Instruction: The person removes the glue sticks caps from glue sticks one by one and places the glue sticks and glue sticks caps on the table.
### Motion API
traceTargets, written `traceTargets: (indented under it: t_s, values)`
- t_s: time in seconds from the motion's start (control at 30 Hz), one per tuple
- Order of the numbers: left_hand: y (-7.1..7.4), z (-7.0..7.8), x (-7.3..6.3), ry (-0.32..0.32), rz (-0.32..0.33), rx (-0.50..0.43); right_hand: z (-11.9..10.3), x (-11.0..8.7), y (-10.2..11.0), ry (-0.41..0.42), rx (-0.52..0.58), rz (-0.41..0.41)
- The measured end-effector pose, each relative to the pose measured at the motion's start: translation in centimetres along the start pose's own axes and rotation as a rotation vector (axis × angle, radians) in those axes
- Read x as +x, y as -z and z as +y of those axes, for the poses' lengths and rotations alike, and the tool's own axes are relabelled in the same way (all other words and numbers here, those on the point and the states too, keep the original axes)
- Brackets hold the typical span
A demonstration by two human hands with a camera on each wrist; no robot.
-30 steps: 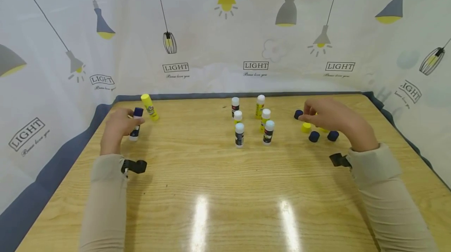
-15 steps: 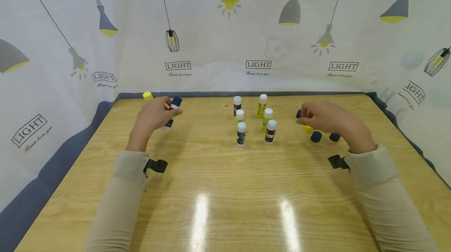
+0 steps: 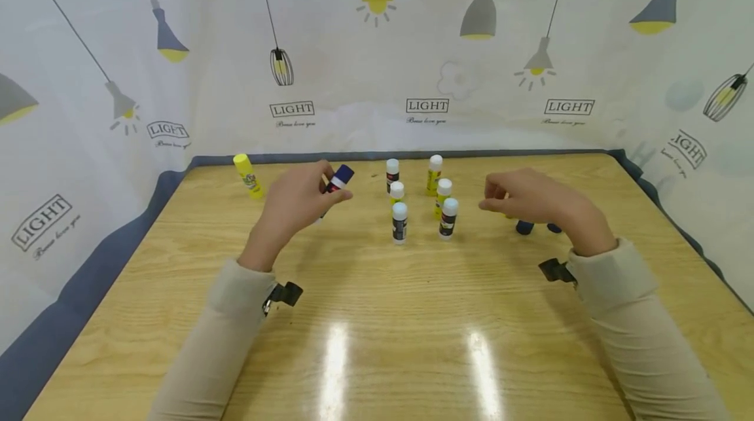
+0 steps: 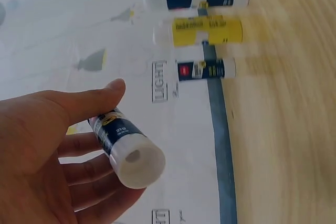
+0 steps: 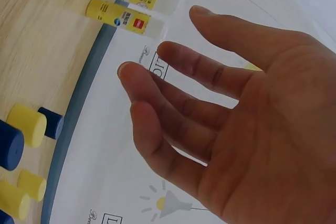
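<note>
My left hand [image 3: 291,205] grips a glue stick [image 4: 119,135] with a navy label and a navy cap [image 3: 343,175]. It is lifted off the table and tilted, with its white hollow base towards the left wrist camera. My right hand [image 3: 533,197] hovers over the right part of the table, fingers loosely bent and nothing between them. Between the hands stand several white-topped glue sticks, among them a navy-labelled one [image 3: 400,228] and a yellow one [image 3: 444,197]. Navy caps [image 3: 524,227] and yellow caps [image 5: 26,124] lie by the right hand, partly hidden by it in the head view.
A yellow-capped yellow glue stick [image 3: 248,176] stands at the back left of the wooden table [image 3: 412,316]. Behind the table's far edge hangs a white lamp-print cloth [image 3: 353,67] with a blue-grey border.
My left hand has lifted the navy-capped glue stick and carried it right, towards the standing group, tilting it. My right hand has shifted slightly left from over the caps.
</note>
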State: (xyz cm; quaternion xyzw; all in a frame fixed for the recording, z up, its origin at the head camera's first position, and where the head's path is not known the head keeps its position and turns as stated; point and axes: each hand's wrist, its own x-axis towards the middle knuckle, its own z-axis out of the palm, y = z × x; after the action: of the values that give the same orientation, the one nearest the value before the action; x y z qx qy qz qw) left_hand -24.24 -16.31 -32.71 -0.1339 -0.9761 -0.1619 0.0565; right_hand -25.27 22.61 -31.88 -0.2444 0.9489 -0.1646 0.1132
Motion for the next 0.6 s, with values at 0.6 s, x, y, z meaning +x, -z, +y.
traceTargets:
  t_s: [0.6]
  values:
    - [-1.6,5.1,-1.3,-0.236,0.037,0.116,-3.5,0.8,-1.4,0.165,0.031,0.142]
